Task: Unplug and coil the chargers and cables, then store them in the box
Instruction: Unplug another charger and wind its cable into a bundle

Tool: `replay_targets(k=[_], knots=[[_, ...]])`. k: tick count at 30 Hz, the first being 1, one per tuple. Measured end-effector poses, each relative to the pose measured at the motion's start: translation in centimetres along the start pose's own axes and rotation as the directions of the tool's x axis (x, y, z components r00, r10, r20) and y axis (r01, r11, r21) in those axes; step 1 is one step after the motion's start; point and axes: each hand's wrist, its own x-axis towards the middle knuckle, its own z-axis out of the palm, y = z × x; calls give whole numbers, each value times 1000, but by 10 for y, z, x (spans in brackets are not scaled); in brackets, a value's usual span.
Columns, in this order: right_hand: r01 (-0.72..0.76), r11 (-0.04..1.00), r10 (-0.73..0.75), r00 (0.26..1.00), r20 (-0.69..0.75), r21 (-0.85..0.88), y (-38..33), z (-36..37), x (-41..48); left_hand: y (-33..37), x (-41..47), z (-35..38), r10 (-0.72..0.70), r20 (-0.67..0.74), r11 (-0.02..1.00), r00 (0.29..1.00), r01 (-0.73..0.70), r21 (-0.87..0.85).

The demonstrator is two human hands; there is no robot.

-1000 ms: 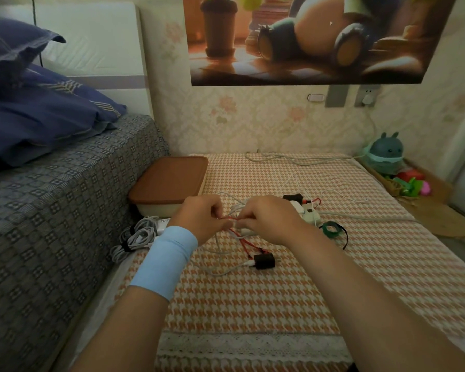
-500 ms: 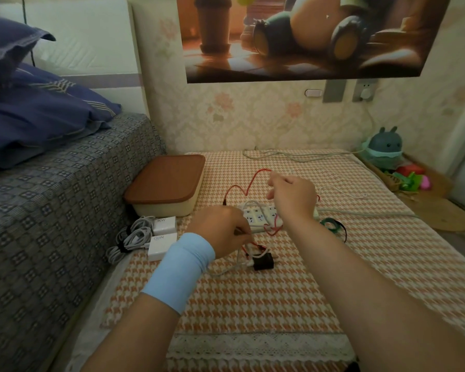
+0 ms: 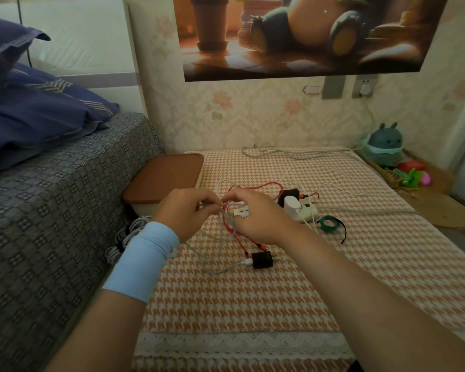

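Red cable pinched between both hands' grips, dangling below

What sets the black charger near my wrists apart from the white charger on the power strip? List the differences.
The small black cube charger lies loose on the checked orange-and-white tablecloth, unplugged; the rounded white charger stands plugged into the white power strip. The black one is boxy, the white one rounded. The black one lies nearer the person, the white one farther back and to the right. Both have a cable attached, and neither is in the box yet.
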Motion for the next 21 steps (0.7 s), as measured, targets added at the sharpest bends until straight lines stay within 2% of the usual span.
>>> replay_targets(k=[3, 7, 10, 12, 14, 16, 18, 21], knots=[[-60, 997, 57, 997, -50, -54, 11, -4, 0, -5, -7, -16, -58, -80, 998, 995, 58, -6], [15, 996, -26, 993, -119, -86, 16, -5, 0, -12, -16, -28, -201, -107, 958, 974, 219, 185], [-16, 977, -20, 986, -165, -212, 16, -7, 1, -18, -19, -32, -370, -8, 892, 929, 358, 275], [-89, 950, 38, 984, -173, -298, 19, -12, -1, -25, -20, -33, -469, 78, 833, 880, 411, 370], [-158, 938, 102, 977, -189, -307, 25, -16, -3, -34, -24, -30, -548, 147, 784, 823, 444, 434], [-214, 939, 165, 967, -195, -268, 27, -18, -6, -40, -26, -24, -595, 233, 763, 769, 450, 464], [-233, 924, 169, 960, -221, -304, 28, -21, -8, -42, -27, -18, -626, 311, 745, 715, 431, 509], [-264, 926, 166, 927, -336, -270, 29, -25, -7, -38, -23, -15, -648, 374, 721, 663, 378, 580]])
